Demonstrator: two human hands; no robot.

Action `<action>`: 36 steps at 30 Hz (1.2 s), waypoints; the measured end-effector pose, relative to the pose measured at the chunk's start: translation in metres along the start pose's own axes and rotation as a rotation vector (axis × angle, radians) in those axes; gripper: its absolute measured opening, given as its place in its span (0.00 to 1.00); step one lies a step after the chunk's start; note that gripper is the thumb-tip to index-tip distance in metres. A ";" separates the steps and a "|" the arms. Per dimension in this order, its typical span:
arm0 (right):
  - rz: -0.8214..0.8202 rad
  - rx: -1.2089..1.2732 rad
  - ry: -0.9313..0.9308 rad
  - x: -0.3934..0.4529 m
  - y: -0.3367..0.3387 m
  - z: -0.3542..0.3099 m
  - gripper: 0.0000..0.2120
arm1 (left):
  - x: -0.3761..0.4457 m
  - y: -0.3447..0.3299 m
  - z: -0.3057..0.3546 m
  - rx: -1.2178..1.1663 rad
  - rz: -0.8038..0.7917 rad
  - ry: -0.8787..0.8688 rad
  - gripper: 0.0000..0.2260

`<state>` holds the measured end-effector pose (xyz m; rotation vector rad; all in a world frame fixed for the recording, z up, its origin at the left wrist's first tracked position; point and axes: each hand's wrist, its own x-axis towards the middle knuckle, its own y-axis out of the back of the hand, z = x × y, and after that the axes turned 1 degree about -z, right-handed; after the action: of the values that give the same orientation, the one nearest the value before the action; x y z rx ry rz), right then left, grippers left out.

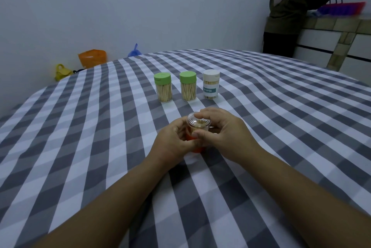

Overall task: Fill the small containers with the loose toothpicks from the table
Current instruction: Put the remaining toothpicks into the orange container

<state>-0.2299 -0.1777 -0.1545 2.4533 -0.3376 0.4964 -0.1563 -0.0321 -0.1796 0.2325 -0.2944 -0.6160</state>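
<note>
A small clear container (198, 125) with an orange base and a clear lid stands on the checked tablecloth (100, 127) in front of me, with toothpicks inside. My left hand (172, 141) wraps around its left side and lower body. My right hand (224, 133) grips its top, thumb at the front and fingers on the lid's rim. Farther back stand three closed containers full of toothpicks: two with green lids (163, 87) (188, 85) and one with a white lid (211, 84) and a "TOOTHPICK" label. I see no loose toothpicks on the cloth.
Past the table's far left edge, an orange bag (92, 57), a yellow bag (61, 72) and a blue bag (135, 51) lie by the wall. At the far right a person (291, 10) stands at a tiled counter (341, 24) with a red and purple rack (341, 8).
</note>
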 end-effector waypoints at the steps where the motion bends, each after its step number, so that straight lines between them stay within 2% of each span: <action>1: -0.008 -0.015 0.000 0.001 0.000 0.000 0.18 | 0.000 0.000 0.000 -0.004 -0.001 0.000 0.34; 4: -0.017 -0.050 0.004 0.002 0.000 0.001 0.19 | 0.000 0.000 0.001 0.013 -0.006 0.002 0.32; 7: -0.005 -0.050 -0.011 0.002 0.000 0.002 0.18 | 0.001 0.000 0.001 0.043 -0.011 0.006 0.25; 12: 0.043 0.007 -0.017 0.000 -0.006 0.004 0.18 | 0.000 0.001 0.004 0.021 -0.036 0.007 0.25; 16: 0.072 0.007 -0.019 0.000 -0.007 0.006 0.18 | 0.000 0.001 0.005 0.020 -0.040 0.007 0.21; 24: -0.024 0.059 -0.060 0.003 -0.008 0.011 0.18 | 0.003 0.001 0.001 -0.023 -0.034 0.010 0.20; 29: -0.128 0.284 -0.181 -0.001 -0.009 0.012 0.23 | 0.002 0.000 0.001 -0.019 -0.050 0.017 0.24; 33: -0.036 0.357 -0.184 0.002 -0.005 0.016 0.23 | 0.010 -0.008 0.006 -0.014 -0.020 0.010 0.24; 36: 0.082 0.310 -0.205 0.014 0.002 0.018 0.22 | 0.029 -0.014 0.013 0.078 0.020 0.011 0.25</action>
<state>-0.2132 -0.1924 -0.1609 2.8099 -0.4774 0.3521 -0.1457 -0.0619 -0.1663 0.3073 -0.3101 -0.5834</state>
